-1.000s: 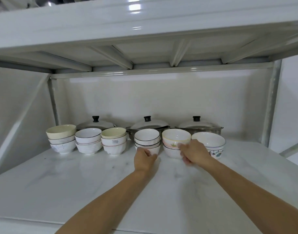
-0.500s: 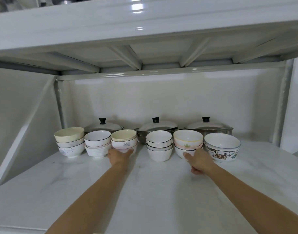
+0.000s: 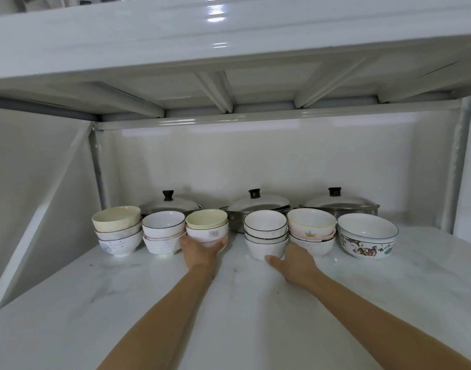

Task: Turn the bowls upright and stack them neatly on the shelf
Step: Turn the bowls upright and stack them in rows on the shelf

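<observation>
Upright bowls stand in a row of stacks on the white marble shelf [image 3: 229, 311]. From the left: a cream-topped stack [image 3: 117, 229], a black-rimmed stack [image 3: 163, 232], a cream stack with a label [image 3: 207, 227], a black-rimmed white stack [image 3: 265, 233], a yellow-rimmed stack [image 3: 312, 231] and a floral bowl pair [image 3: 368, 236]. My left hand [image 3: 199, 253] cups the bottom of the labelled stack. My right hand [image 3: 296, 263] lies open on the shelf, fingers touching the foot of the black-rimmed white stack.
Three lidded steel pots [image 3: 255, 206] stand behind the bowls against the back wall. An upper shelf [image 3: 229, 49] hangs low overhead. Metal posts [image 3: 98, 169] frame both sides. The shelf's front half is bare marble.
My right hand slid left from the yellow-rimmed stack to the black-rimmed white stack. My left hand stays at the labelled stack, having moved there from the black-rimmed white stack a second ago.
</observation>
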A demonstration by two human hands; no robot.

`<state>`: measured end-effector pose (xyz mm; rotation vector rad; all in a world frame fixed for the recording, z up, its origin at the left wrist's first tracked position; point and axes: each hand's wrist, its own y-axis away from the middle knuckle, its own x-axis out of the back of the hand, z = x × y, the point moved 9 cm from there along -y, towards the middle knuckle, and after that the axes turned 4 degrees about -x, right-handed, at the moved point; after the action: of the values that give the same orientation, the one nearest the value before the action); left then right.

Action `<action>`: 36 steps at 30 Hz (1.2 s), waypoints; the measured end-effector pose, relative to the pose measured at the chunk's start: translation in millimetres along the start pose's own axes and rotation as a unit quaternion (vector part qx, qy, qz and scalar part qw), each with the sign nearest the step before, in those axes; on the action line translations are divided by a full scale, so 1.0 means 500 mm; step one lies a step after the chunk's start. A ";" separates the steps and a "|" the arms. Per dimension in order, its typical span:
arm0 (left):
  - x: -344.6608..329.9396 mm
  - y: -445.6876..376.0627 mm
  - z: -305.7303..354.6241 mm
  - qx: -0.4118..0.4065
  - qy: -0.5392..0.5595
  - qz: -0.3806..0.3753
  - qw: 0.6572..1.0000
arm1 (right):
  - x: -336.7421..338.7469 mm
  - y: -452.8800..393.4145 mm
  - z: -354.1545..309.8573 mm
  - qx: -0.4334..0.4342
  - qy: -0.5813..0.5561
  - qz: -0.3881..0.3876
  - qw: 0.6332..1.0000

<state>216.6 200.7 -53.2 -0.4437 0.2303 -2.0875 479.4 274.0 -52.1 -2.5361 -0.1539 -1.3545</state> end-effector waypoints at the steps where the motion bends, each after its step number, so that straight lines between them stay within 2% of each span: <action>1: 0.001 0.000 0.001 -0.005 -0.014 -0.002 1.000 | -0.007 -0.005 -0.008 0.000 0.000 0.002 1.000; 4: 0.003 -0.003 -0.004 -0.015 -0.029 -0.011 0.999 | -0.017 -0.015 -0.021 -0.011 -0.004 0.019 1.000; 16: -0.004 -0.015 -0.017 -0.030 0.029 -0.050 0.998 | -0.042 -0.022 -0.046 -0.039 -0.039 0.054 0.997; 36: -0.021 -0.023 -0.035 -0.018 0.007 -0.092 0.996 | -0.040 -0.019 -0.035 -0.034 -0.032 0.030 0.998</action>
<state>205.7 215.5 -67.9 -0.4881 0.2420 -2.2702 452.1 279.0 -57.5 -2.6195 -0.0450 -1.2766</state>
